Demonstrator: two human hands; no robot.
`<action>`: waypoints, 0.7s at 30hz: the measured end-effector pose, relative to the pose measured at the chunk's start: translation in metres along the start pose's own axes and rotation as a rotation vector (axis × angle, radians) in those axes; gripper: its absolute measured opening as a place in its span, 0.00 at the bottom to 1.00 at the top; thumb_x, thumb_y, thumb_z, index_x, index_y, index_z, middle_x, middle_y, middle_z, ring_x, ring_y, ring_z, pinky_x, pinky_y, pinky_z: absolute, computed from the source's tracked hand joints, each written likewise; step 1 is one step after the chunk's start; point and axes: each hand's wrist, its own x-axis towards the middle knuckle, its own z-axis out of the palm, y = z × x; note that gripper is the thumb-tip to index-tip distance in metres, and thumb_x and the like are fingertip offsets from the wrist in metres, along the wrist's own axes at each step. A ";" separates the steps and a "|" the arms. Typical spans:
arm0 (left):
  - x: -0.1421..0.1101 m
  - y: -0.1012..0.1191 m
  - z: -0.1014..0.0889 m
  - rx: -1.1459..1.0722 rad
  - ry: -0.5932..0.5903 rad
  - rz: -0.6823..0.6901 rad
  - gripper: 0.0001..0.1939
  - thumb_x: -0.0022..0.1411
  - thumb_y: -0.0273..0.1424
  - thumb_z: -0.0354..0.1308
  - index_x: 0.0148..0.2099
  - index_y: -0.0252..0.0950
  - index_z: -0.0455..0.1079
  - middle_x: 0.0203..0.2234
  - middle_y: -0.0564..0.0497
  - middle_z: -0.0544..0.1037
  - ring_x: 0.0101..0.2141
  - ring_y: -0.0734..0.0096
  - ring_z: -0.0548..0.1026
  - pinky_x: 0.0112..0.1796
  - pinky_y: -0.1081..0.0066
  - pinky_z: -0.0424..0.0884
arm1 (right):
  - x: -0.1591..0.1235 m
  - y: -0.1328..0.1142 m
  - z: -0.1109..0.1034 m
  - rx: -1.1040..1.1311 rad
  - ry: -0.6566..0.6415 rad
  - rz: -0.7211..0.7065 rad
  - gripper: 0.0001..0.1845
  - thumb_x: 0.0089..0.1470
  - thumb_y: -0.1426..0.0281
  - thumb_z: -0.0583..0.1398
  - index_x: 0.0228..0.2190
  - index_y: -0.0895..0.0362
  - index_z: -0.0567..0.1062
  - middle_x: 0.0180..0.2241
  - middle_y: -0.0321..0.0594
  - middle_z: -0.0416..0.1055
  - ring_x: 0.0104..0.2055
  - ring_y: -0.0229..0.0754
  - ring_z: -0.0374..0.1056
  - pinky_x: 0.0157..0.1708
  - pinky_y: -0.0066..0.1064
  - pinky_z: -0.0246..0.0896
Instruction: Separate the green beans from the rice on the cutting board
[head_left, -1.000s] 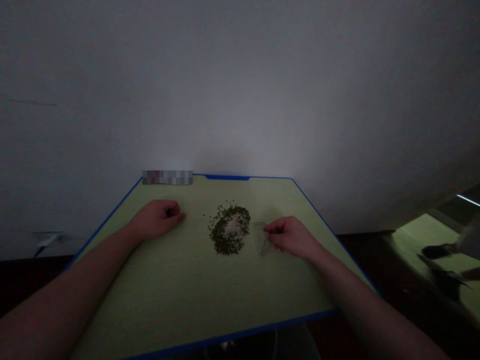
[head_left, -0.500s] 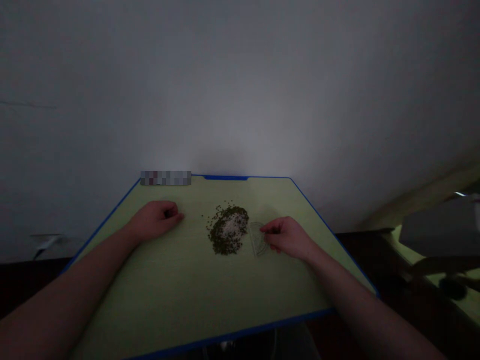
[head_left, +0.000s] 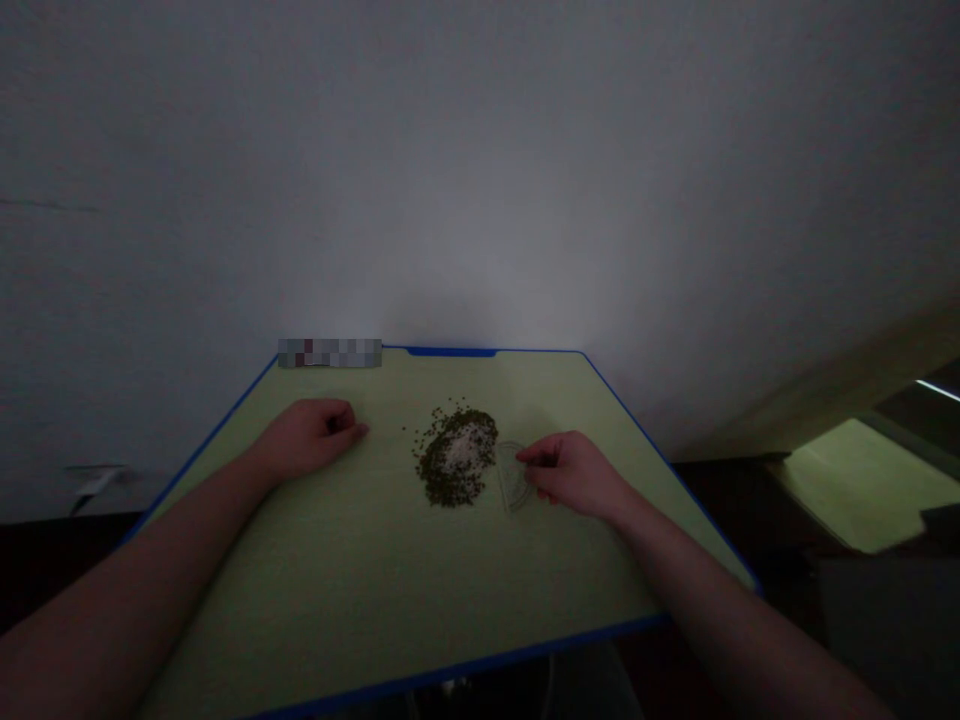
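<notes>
A heap of small green beans (head_left: 442, 485) with whitish grains (head_left: 463, 448) on top lies mid-table, a few beans scattered at its far left side. My right hand (head_left: 574, 474) pinches a clear protractor (head_left: 508, 490) by its curved side. The protractor's straight edge faces the heap, close to its right side. My left hand (head_left: 311, 440) rests on the table left of the heap, its fingers curled in with nothing visible in them.
The pale green table (head_left: 352, 590) has a blue rim and stands against a grey wall (head_left: 480, 180). A blurred-out strip (head_left: 330, 353) lies at its far left corner. A plug in a socket (head_left: 97, 485) is on the wall at left. Another lit table (head_left: 862, 485) stands at right.
My right hand has slid the protractor slightly left, closer to the heap. My left hand has stayed put. At far right, the person and grey shape beside the other table have shifted.
</notes>
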 end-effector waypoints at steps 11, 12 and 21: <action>0.000 -0.005 0.003 -0.001 0.005 -0.005 0.17 0.57 0.43 0.50 0.24 0.36 0.62 0.18 0.54 0.67 0.22 0.72 0.65 0.25 0.71 0.56 | -0.007 0.011 -0.017 0.017 0.072 0.079 0.15 0.43 0.75 0.59 0.36 0.63 0.79 0.15 0.33 0.68 0.15 0.33 0.59 0.17 0.25 0.54; 0.000 -0.005 0.003 -0.003 0.009 -0.004 0.17 0.57 0.44 0.50 0.24 0.36 0.62 0.18 0.54 0.66 0.22 0.72 0.65 0.25 0.72 0.56 | -0.006 0.008 -0.014 0.020 0.063 0.061 0.16 0.43 0.75 0.59 0.36 0.63 0.79 0.15 0.33 0.68 0.15 0.33 0.60 0.17 0.25 0.54; 0.000 -0.003 0.002 -0.005 0.007 -0.013 0.17 0.57 0.43 0.50 0.24 0.36 0.61 0.17 0.54 0.65 0.22 0.73 0.64 0.25 0.72 0.56 | -0.002 0.013 -0.013 -0.083 0.058 0.041 0.15 0.44 0.77 0.59 0.35 0.61 0.80 0.15 0.33 0.68 0.16 0.33 0.60 0.17 0.25 0.55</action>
